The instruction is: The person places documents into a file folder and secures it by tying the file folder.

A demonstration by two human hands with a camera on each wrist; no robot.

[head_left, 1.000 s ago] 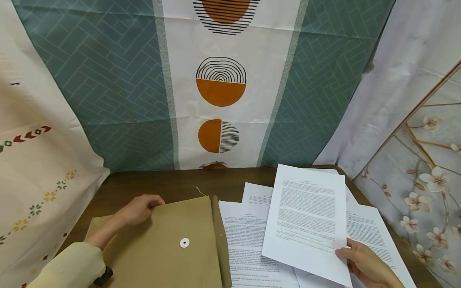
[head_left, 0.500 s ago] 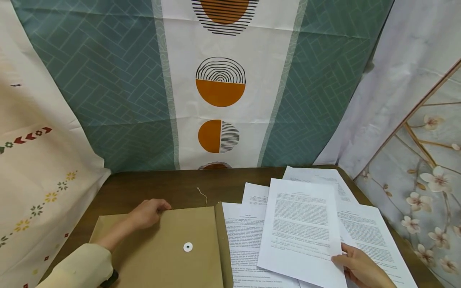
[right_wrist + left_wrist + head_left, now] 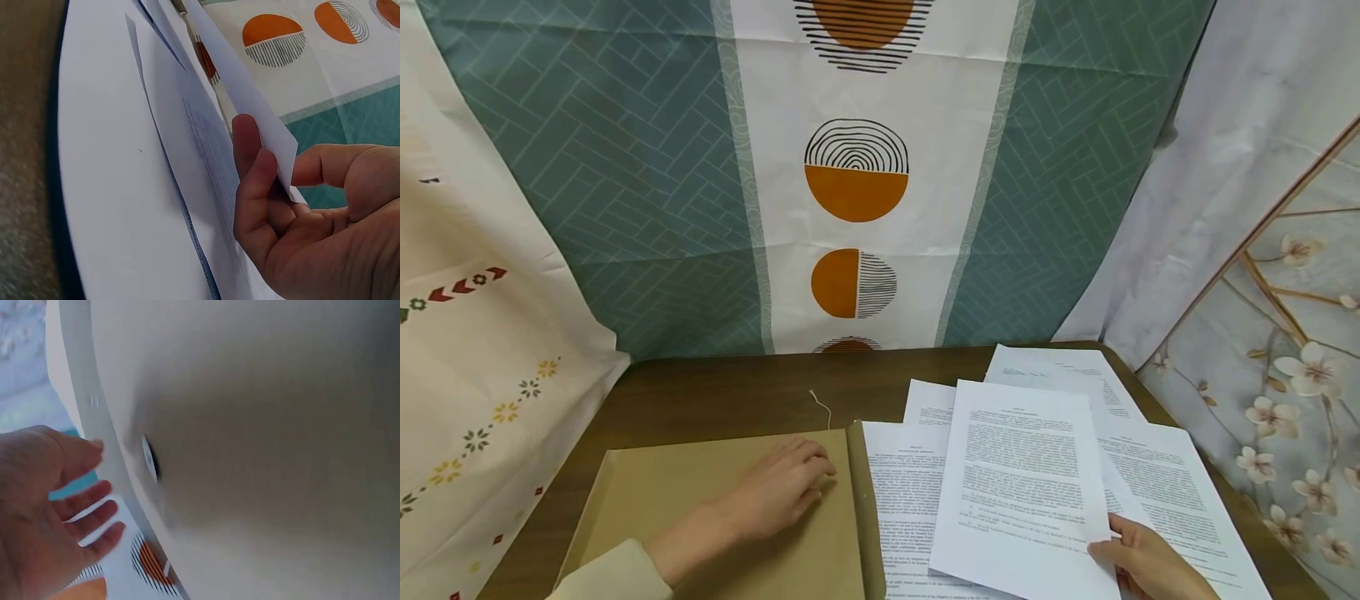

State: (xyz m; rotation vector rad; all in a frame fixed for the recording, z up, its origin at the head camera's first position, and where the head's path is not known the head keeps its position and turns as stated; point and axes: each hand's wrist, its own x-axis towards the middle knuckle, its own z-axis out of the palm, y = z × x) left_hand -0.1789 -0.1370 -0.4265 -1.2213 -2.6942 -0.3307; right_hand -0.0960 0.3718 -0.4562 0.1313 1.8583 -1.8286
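Head view: the left hand (image 3: pixel 778 492) has its fingers loosely bent over one brown folder (image 3: pixel 805 562), directly beneath them, contact not determinable, while the right hand (image 3: pixel 1142 558) pinches one visible printed sheet (image 3: pixel 1018 492) near its lower right corner, the page extending forward and left of the fingers, with at least four loose sheets (image 3: pixel 1172 483) under and around it. Left wrist view: four visible digits are slightly spread, one white disc (image 3: pixel 150 458) just beyond their tips. Right wrist view: thumb and fingers close on opposite faces of the sheet, at least two loose sheets left of them.
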